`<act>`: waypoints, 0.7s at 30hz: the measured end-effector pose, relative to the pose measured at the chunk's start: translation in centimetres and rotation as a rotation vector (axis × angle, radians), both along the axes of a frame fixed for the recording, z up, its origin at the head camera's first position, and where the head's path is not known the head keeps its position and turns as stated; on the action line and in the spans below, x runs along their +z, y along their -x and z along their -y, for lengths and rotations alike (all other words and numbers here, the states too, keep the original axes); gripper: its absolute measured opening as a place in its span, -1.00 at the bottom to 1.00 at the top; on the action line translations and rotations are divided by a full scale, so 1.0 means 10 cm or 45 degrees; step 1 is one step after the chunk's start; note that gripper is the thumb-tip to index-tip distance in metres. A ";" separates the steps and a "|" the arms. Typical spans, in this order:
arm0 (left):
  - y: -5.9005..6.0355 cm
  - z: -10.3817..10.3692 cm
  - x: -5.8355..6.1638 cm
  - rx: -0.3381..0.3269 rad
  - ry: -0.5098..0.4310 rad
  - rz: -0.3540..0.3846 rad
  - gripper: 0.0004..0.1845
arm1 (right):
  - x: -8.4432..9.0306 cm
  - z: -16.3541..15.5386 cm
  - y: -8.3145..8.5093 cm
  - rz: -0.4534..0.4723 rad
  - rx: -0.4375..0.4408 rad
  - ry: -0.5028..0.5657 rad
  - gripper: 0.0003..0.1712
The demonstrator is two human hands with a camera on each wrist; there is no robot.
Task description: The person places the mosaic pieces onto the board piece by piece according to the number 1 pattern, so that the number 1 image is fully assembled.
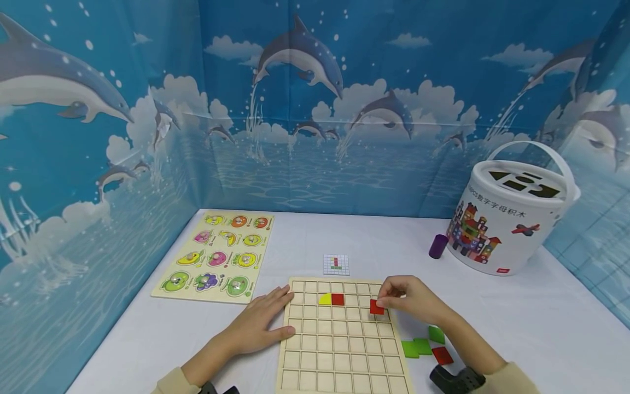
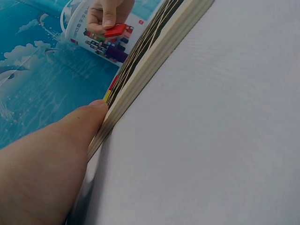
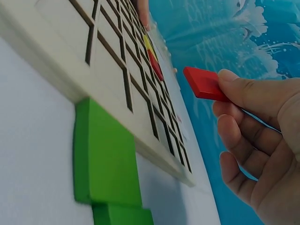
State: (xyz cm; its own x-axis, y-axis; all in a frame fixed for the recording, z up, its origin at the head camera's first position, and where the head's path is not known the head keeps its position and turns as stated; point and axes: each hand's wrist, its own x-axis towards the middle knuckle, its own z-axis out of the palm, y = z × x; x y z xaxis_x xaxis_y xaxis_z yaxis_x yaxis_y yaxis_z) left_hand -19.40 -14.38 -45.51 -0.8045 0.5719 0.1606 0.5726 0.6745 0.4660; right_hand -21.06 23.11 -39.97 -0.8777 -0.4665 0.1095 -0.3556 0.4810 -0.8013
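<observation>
My right hand (image 1: 410,298) pinches a red square tile (image 1: 376,307) between thumb and fingers, above the right side of the wooden grid board (image 1: 320,377). In the right wrist view that red tile (image 3: 204,83) hangs apart from the board. My left hand (image 1: 258,323) rests at the board's left edge with its fingers extended; the left wrist view shows its thumb (image 2: 82,122) against that edge. Near the board's top, a yellow piece (image 1: 325,299) with a curved or slanted side lies beside another red square (image 1: 337,299). Behind the board is a small pattern card (image 1: 336,265).
Several green tiles (image 1: 422,346) and a red tile (image 1: 442,355) lie right of the board. A fruit puzzle board (image 1: 216,273) is at the left. At the back right stand a white bucket (image 1: 512,219) and a purple cylinder (image 1: 438,246). A dolphin-print curtain (image 1: 315,164) surrounds the table.
</observation>
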 end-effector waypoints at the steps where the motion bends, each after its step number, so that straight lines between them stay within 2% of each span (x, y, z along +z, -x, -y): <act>1: 0.00 0.00 -0.01 -0.001 -0.002 -0.008 -0.20 | 0.00 0.02 0.00 0.004 0.007 0.012 -0.90; 5: 0.00 0.00 -0.01 0.002 -0.008 -0.014 -0.20 | -0.01 0.12 0.02 0.014 0.023 0.023 -0.90; 11: 0.01 0.00 -0.01 0.007 0.013 0.003 -0.18 | -0.04 0.27 0.05 0.007 0.022 -0.031 -0.86; 21: 0.01 0.00 0.00 0.009 0.012 0.005 -0.18 | -0.12 0.51 0.07 -0.070 0.055 -0.086 -0.88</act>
State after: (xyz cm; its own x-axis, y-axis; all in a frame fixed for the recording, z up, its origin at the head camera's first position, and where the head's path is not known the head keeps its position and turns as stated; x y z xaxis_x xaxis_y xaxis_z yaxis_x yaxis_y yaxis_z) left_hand -19.51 -14.38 -45.56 -0.8091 0.5677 0.1519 0.5660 0.6830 0.4618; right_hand -21.79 18.00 -41.15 -0.8502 -0.5117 0.1237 -0.4195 0.5166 -0.7464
